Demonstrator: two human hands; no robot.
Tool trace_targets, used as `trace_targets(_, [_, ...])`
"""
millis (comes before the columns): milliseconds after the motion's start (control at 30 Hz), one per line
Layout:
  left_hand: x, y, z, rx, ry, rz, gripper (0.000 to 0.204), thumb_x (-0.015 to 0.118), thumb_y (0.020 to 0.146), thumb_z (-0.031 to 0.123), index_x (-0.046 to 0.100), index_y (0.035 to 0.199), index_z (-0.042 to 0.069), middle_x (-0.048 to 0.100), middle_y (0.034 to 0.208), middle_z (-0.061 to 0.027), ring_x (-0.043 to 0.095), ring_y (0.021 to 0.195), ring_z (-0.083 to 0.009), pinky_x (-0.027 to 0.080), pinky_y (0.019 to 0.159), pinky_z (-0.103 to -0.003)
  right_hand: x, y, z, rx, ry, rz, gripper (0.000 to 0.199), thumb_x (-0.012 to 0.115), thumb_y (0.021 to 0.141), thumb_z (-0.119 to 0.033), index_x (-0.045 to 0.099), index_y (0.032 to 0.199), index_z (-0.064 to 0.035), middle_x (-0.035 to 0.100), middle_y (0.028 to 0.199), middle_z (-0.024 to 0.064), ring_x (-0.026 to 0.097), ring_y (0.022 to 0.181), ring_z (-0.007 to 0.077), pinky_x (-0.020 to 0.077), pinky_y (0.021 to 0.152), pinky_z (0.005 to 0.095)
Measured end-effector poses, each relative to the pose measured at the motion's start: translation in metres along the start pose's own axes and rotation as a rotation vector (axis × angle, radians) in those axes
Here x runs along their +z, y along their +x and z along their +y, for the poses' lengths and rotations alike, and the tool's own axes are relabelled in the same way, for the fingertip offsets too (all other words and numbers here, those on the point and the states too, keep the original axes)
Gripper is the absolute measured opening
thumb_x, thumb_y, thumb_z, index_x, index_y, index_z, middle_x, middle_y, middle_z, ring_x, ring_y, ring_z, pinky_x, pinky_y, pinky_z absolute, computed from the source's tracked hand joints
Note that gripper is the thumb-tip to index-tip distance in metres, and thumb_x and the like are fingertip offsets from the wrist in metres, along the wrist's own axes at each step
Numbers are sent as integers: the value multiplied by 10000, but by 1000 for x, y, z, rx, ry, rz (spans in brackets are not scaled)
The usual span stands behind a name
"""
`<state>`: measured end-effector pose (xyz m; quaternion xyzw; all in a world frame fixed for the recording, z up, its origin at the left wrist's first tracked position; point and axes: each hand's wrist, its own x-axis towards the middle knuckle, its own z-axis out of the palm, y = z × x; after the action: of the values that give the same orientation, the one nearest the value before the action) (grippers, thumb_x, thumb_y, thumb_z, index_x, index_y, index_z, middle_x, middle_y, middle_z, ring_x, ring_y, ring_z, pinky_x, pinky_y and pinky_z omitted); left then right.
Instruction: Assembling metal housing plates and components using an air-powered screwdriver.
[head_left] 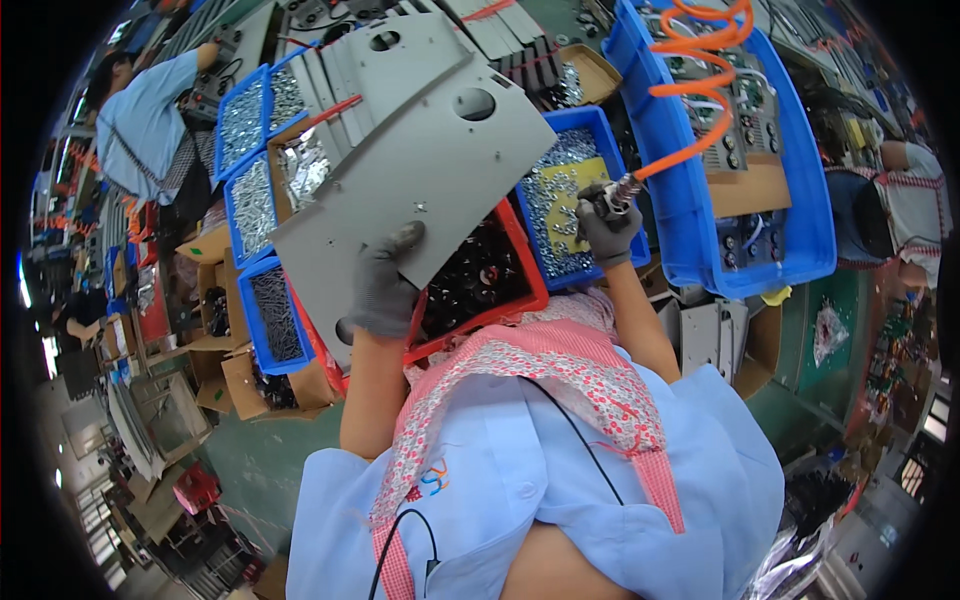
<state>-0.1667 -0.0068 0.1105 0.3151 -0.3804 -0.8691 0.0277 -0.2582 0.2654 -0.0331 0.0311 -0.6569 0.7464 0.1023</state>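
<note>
Meanwhile, the gloved left hand (383,290) clamps a grey metal panel (420,160) tilted above a red bin (520,262); the right hand (607,228) grips an air screwdriver (612,195). One-corner hold risks the panel slipping.

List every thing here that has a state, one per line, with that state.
Left hand: gloved, gripping the panel's lower edge.
Grey sheet-metal panel with round holes: held up, tilted.
Right hand: gloved, closed on the tool.
Pneumatic screwdriver: held, coiled orange air hose attached.
Red plastic bin: open, holding dark parts.
</note>
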Motion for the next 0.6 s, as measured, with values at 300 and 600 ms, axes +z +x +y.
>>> trace_targets(300, [6,-17,1,175,141,3,330,615,742,-56,569,1069,-61,625,985,-139,643,861,-246,547,784,-344,25,20,-110,-16,390,63,188,537,746,4,576,928,28,575,683,116,570,568,167,491,500,301])
trace_targets(600, [46,-30,-24,34,250,-71,340,659,701,-34,597,1035,-52,646,939,-121,647,797,-213,541,739,-325,66,8,-215,-98,816,-261,263,528,718,-8,552,972,56,581,695,168,545,538,211,498,515,371])
